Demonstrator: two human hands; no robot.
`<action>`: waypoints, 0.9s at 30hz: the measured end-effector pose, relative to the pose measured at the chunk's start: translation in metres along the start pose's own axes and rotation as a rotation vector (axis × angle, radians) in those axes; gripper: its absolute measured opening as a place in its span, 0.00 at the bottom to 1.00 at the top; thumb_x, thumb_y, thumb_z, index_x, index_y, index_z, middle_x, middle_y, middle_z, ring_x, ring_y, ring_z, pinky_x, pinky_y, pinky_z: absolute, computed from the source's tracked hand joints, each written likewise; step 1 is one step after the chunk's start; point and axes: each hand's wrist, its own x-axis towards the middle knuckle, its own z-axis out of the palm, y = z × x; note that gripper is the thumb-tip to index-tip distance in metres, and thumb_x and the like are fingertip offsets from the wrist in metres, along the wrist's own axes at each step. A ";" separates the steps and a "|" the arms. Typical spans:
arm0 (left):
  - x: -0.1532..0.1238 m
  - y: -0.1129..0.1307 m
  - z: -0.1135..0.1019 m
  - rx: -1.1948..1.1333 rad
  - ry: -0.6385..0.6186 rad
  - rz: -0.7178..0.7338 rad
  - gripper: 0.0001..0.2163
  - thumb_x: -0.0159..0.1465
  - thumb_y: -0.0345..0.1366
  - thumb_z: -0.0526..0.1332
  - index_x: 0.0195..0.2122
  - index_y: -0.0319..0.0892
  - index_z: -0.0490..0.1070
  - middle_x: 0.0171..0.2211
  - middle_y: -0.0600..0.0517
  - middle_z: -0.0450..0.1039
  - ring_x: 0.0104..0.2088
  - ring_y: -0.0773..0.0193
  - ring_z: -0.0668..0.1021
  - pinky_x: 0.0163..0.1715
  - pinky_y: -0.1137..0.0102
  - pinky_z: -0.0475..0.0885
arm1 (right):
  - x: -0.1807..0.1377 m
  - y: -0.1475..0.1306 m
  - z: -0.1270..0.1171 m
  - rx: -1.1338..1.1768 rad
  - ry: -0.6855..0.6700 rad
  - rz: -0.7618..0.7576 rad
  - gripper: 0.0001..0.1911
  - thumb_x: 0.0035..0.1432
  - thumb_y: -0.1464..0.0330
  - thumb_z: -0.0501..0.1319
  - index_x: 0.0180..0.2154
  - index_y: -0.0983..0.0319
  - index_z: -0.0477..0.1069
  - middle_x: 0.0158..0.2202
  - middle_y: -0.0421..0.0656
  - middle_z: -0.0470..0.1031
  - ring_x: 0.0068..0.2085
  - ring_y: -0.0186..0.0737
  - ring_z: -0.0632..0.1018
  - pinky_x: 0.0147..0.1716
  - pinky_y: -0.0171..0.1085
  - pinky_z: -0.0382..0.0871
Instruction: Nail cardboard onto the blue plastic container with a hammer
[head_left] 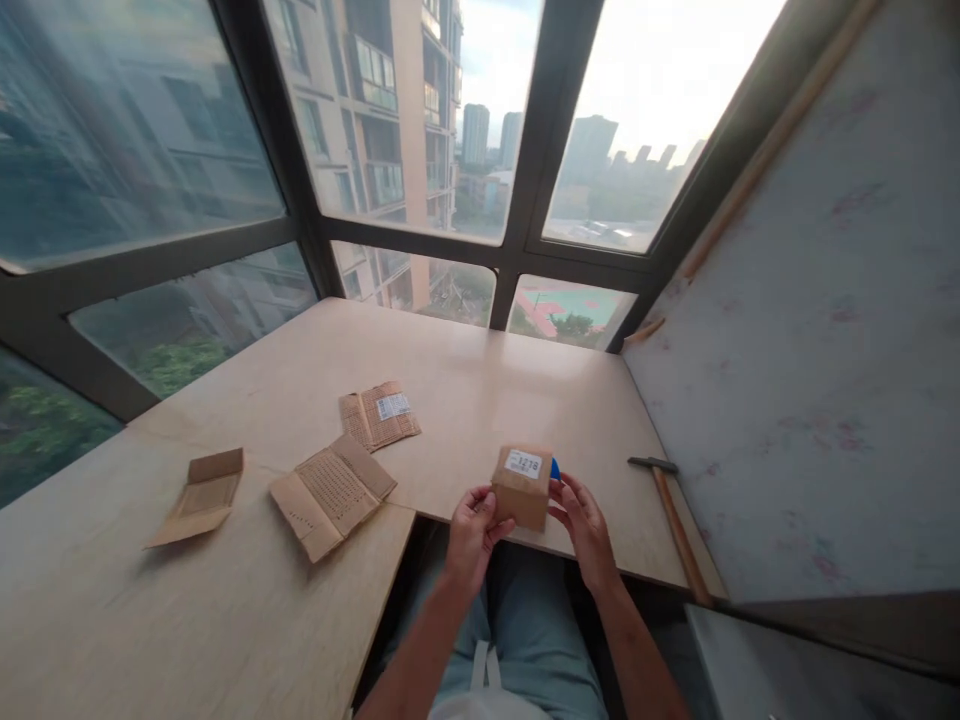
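A small brown cardboard box with a white printed label on its top is held up at the table's front edge. My left hand is closed on its left side, thumb at the near corner. On the other side my right hand is closed around a small blue object beside the box's right face. Most of that blue object is hidden by the box and fingers, so its kind cannot be made out. Whether my right fingertips also touch the box is unclear.
Several flattened cardboard pieces lie left on the pale table: one with a label, a larger one and a small folded one. A wooden-handled hammer lies right, along the wall. Windows border the far side.
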 end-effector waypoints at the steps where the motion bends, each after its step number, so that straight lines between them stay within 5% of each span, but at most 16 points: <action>1: 0.002 -0.010 0.005 0.030 -0.010 -0.027 0.19 0.52 0.39 0.72 0.39 0.40 0.66 0.36 0.49 0.75 0.30 0.67 0.79 0.27 0.73 0.80 | 0.003 -0.003 0.001 0.049 -0.041 0.045 0.28 0.56 0.50 0.62 0.50 0.62 0.72 0.47 0.51 0.79 0.46 0.50 0.79 0.41 0.44 0.75; 7: 0.013 -0.026 0.009 0.307 -0.023 -0.032 0.19 0.53 0.42 0.71 0.39 0.40 0.66 0.34 0.50 0.73 0.33 0.62 0.80 0.25 0.70 0.80 | 0.045 -0.003 -0.007 0.038 0.046 0.066 0.28 0.45 0.57 0.70 0.46 0.64 0.72 0.38 0.47 0.82 0.40 0.47 0.81 0.39 0.42 0.75; 16: 0.027 -0.023 0.008 0.587 -0.030 -0.142 0.21 0.54 0.49 0.67 0.41 0.41 0.65 0.33 0.48 0.77 0.25 0.59 0.82 0.18 0.71 0.75 | 0.076 0.015 -0.016 -0.437 -0.031 -0.058 0.17 0.47 0.63 0.65 0.39 0.63 0.75 0.31 0.45 0.79 0.34 0.46 0.79 0.36 0.44 0.74; 23: 0.039 -0.029 0.006 0.761 -0.023 -0.126 0.21 0.57 0.56 0.62 0.34 0.40 0.68 0.26 0.48 0.78 0.26 0.61 0.81 0.20 0.74 0.72 | 0.069 0.007 -0.011 -0.926 0.010 -0.382 0.12 0.56 0.69 0.59 0.42 0.60 0.76 0.46 0.52 0.73 0.45 0.50 0.74 0.48 0.47 0.68; 27: 0.046 -0.030 0.007 0.777 -0.027 -0.081 0.20 0.58 0.55 0.62 0.33 0.40 0.68 0.26 0.50 0.77 0.24 0.62 0.80 0.19 0.73 0.71 | 0.066 0.002 -0.006 -1.273 -0.167 -0.653 0.19 0.59 0.77 0.56 0.49 0.61 0.76 0.60 0.54 0.67 0.59 0.53 0.67 0.55 0.50 0.62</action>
